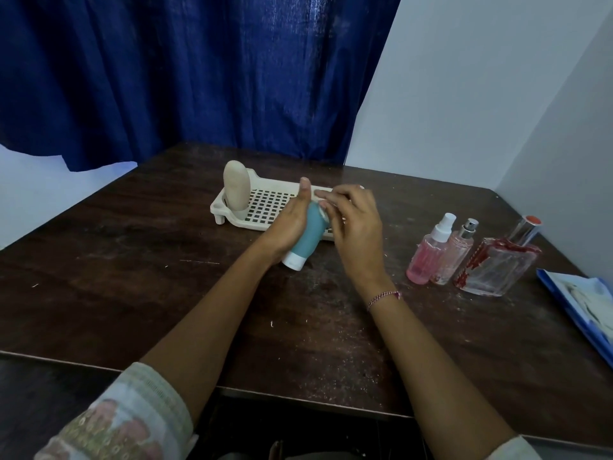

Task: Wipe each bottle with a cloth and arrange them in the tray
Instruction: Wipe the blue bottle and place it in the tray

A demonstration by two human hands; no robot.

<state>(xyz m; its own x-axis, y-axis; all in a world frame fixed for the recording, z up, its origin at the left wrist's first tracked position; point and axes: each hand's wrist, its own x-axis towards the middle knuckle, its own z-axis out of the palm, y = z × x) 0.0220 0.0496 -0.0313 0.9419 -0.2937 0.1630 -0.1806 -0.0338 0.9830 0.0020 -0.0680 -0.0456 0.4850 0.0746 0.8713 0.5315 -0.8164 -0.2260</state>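
Gripped the teal bottle (310, 230) in the left hand (287, 225), curled round its body, white cap (293, 260) tipped down above the table (166, 293) by the tray (219, 207) — likely to bare the upper end for wiping. Set the right hand (356, 227) against that end, fingers bent; could not tell whether anything was pinched there. Looked smooth, matte — beige bottle (236, 185) already upright in the tray.

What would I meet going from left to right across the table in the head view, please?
From the left: beige bottle standing in the tray → teal bottle held by the left hand → pink spray bottle → pink bottle with silver nozzle → clear square bottle → blue-edged item.
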